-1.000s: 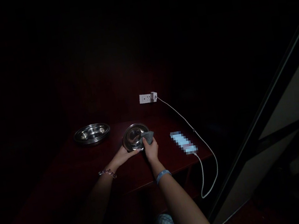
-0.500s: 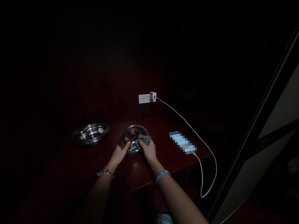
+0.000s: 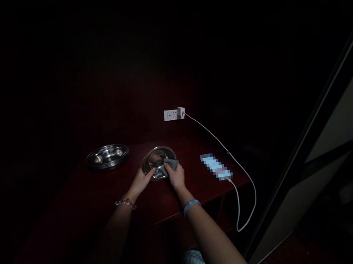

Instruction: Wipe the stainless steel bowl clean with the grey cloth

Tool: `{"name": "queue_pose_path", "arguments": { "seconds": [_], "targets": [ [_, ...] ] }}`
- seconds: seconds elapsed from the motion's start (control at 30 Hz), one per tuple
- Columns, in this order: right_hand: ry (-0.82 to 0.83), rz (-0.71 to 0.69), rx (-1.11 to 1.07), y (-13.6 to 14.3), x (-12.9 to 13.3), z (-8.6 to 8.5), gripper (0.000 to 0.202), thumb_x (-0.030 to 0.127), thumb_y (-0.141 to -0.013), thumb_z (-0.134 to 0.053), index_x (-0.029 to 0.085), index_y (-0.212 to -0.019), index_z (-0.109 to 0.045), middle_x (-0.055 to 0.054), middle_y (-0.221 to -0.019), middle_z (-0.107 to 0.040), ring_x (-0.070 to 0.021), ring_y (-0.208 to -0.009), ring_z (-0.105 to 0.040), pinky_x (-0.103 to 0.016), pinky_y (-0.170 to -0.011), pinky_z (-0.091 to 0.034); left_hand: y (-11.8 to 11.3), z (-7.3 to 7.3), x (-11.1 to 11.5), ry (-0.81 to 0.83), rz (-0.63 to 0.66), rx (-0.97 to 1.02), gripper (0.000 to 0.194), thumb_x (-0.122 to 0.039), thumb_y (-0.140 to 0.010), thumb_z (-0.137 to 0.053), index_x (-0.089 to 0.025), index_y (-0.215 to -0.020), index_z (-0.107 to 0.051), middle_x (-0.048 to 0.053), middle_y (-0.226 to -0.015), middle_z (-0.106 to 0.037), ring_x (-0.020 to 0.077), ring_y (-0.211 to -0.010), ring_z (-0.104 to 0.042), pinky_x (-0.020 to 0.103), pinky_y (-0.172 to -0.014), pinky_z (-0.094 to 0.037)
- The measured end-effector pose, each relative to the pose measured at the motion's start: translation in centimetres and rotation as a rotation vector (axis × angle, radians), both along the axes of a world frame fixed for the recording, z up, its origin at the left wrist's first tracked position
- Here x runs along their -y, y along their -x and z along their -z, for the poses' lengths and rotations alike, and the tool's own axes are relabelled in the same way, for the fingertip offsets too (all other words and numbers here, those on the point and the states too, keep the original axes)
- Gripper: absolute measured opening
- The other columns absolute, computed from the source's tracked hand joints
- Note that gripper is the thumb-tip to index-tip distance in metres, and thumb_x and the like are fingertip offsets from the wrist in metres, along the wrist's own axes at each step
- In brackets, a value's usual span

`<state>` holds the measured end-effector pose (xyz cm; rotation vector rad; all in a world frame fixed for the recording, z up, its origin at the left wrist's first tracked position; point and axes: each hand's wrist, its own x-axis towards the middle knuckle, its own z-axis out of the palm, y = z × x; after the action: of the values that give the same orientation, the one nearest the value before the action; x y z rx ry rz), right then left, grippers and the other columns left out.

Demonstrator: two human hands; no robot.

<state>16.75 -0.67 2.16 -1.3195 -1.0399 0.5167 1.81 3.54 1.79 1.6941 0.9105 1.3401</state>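
Observation:
A shiny metal bowl (image 3: 154,157) is held tilted over the dark red table, its inside facing me. My left hand (image 3: 142,181) grips the bowl's near left rim, thumb over the inside and fingers hidden behind it. In my right hand (image 3: 177,176) is a bunched grey cloth (image 3: 171,164), pressed against the bowl's right side. To the left, a small stack of similar metal bowls (image 3: 107,157) sits on the table.
The dark red table (image 3: 102,193) ends at a front edge just below my hands. At right lies a blurred phone (image 3: 216,166), its white cable (image 3: 254,191) looping past the edge up to a charger in a wall socket (image 3: 170,115). A slanted frame stands farther right.
The bowl and both hands have shifted very slightly to the right. My right hand still presses the cloth on the bowl, and its folds have changed a little.

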Motion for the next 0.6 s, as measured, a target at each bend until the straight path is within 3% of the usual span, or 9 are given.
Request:
{"name": "queue_pose_path", "arguments": {
  "seconds": [0.17, 0.37, 0.5, 0.6],
  "targets": [
    [0.015, 0.068, 0.025, 0.3, 0.3, -0.5, 0.026, 0.036, -0.077, -0.066, 0.017, -0.093, -0.072, -0.009, -0.093, -0.076, -0.0235, -0.089, -0.071, -0.031, -0.08, -0.054, -0.1, 0.1, -0.3, 0.035, -0.012, 0.012, 0.041, -0.037, -0.069, -0.062, -0.014, -0.102, -0.068, 0.013, -0.11, -0.074, 0.0294, -0.11, -0.066, 0.047, -0.104, -0.046],
    [-0.047, 0.075, 0.009, 0.7, 0.7, -1.1, 0.025, 0.033, -0.078, -0.064, 0.016, -0.095, -0.072, -0.009, -0.096, -0.076, -0.0231, -0.091, -0.07, -0.03, -0.081, -0.053, 0.2, -0.5, 0.4, -0.033, 0.037, 0.04, 0.054, -0.031, -0.074, -0.061, -0.015, -0.125, -0.06, 0.012, -0.121, -0.07, 0.0261, -0.114, -0.065, 0.043, -0.105, -0.046],
    [-0.069, 0.041, 0.011, 0.9, 0.9, -1.2, 0.025, 0.033, -0.079, -0.063, 0.015, -0.094, -0.071, -0.01, -0.095, -0.075, -0.023, -0.09, -0.07, -0.03, -0.08, -0.053, 0.5, -1.7, 1.1, -0.079, -0.051, 0.028, 0.061, -0.025, -0.075, -0.057, -0.018, -0.135, -0.054, 0.009, -0.127, -0.068, 0.0241, -0.115, -0.064, 0.04, -0.105, -0.046],
    [-0.081, 0.015, 0.02, 1.0, 1.0, -1.2, 0.024, 0.033, -0.079, -0.064, 0.015, -0.093, -0.071, -0.01, -0.094, -0.076, -0.0222, -0.088, -0.07, -0.029, -0.079, -0.053, 0.8, -2.4, 1.6, -0.112, -0.135, -0.004, 0.055, -0.023, -0.077, -0.053, -0.018, -0.132, -0.058, 0.008, -0.125, -0.068, 0.0241, -0.114, -0.064, 0.039, -0.105, -0.046]
  ]
}}
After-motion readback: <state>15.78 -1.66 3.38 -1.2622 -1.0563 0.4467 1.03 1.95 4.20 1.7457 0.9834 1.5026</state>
